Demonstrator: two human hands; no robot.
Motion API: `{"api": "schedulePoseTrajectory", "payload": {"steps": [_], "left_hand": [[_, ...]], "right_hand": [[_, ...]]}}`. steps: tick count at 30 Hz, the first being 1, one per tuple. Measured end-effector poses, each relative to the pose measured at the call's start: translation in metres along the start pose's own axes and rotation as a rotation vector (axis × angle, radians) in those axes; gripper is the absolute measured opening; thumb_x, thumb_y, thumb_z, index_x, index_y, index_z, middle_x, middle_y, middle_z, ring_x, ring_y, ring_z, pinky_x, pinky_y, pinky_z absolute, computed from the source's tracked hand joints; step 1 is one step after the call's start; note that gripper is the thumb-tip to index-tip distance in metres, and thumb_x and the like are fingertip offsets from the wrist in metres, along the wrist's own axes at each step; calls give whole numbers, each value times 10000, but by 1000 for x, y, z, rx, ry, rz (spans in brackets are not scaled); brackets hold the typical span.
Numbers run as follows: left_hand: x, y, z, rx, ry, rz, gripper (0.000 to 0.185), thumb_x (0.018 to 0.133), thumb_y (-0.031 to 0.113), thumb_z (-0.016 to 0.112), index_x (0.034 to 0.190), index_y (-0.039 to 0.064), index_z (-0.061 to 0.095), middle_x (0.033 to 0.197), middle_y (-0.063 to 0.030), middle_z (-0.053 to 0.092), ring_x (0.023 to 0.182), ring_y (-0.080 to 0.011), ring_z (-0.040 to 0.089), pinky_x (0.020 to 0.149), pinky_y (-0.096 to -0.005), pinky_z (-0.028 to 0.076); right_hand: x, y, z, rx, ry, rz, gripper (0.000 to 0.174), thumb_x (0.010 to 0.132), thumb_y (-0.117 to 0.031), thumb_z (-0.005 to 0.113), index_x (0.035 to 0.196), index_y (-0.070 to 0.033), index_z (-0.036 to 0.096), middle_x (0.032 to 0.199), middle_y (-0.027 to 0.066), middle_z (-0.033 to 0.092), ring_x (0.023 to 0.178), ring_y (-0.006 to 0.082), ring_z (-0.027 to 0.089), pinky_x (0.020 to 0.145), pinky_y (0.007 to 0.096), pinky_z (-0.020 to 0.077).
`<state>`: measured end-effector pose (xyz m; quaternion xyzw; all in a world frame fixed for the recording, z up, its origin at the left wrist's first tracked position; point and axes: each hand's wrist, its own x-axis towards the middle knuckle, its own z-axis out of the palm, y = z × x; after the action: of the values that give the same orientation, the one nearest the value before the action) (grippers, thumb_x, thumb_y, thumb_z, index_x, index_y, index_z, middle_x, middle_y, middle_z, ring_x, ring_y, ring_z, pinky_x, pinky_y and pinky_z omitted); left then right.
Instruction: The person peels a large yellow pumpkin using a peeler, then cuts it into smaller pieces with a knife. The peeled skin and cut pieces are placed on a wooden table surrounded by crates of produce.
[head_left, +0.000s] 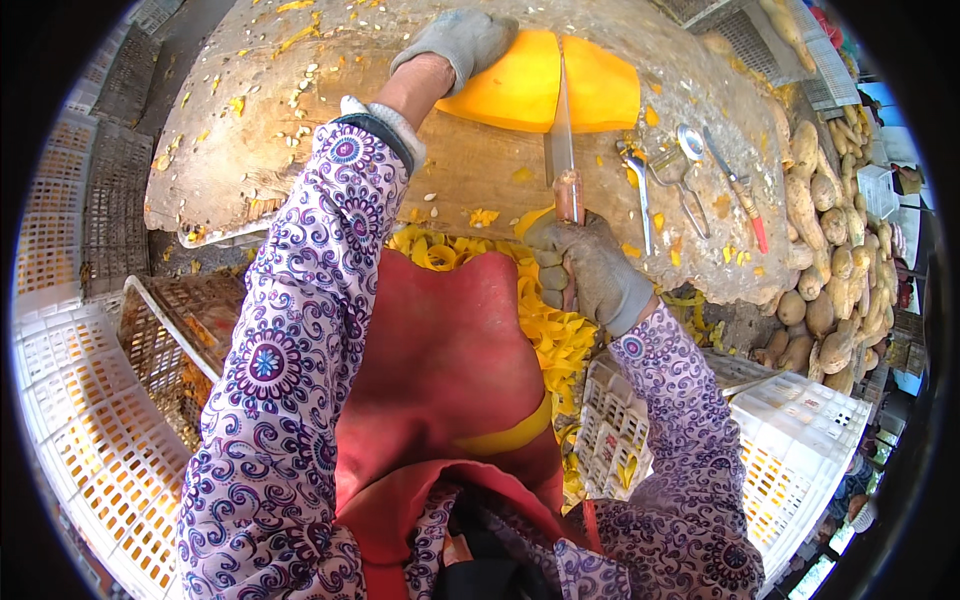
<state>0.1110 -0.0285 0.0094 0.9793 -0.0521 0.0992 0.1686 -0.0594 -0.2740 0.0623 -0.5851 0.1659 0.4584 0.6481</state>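
Observation:
A peeled orange squash (510, 86), probably a butternut-type pumpkin, lies on the worn wooden board (480, 165). My left hand (469, 45), in a grey glove, presses on its left end with the fingers partly hidden. The gloved right hand (589, 262) grips the wooden handle of a long knife (564, 142). Its blade lies across the squash, with orange flesh on both sides; how deep it cuts I cannot tell. To the right of the knife rest a metal spoon (690, 142), a metal peeler-like tool (684, 187), another metal utensil (643, 195) and a small red-ended knife (739, 191).
Many unpeeled tan squashes (840, 262) are heaped at the right. Below the board's near edge lie curled yellow peelings (559, 337). White plastic crates (97, 442) stand at the left, with another white crate (795, 435) at the lower right. Pale seeds (296, 112) dot the board.

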Motion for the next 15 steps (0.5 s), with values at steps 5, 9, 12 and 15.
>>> {"api": "schedulePoseTrajectory", "payload": {"steps": [5,9,12,15], "left_hand": [[29,-16,-12,150,-93,105,338,921,234,454,1017,43,716,1023,-234,693,955,-371,688,836,-445,536],[39,-26,-4,54,-42,158,313,901,230,481,962,58,734,1022,-211,702,908,-335,706,796,-423,549],[45,-27,0,117,-49,166,319,900,235,475,951,56,735,1001,-215,702,898,-346,703,786,-436,545],[42,-29,-10,225,-40,148,326,899,240,470,941,55,735,979,-219,702,889,-357,700,775,-448,540]], "right_hand": [[12,-44,-12,47,-52,148,122,889,-123,587,814,-125,490,644,-28,458,438,87,406,382,280,329],[56,-67,-9,-6,-39,73,118,905,-132,574,817,-129,496,641,-31,457,437,89,402,389,286,331],[77,-58,-9,-64,-57,-49,117,897,-122,572,812,-131,492,614,-32,442,432,95,396,389,289,318],[89,-38,-3,-48,14,-146,138,872,-94,588,803,-140,478,587,-33,420,415,100,380,374,278,290]]}}
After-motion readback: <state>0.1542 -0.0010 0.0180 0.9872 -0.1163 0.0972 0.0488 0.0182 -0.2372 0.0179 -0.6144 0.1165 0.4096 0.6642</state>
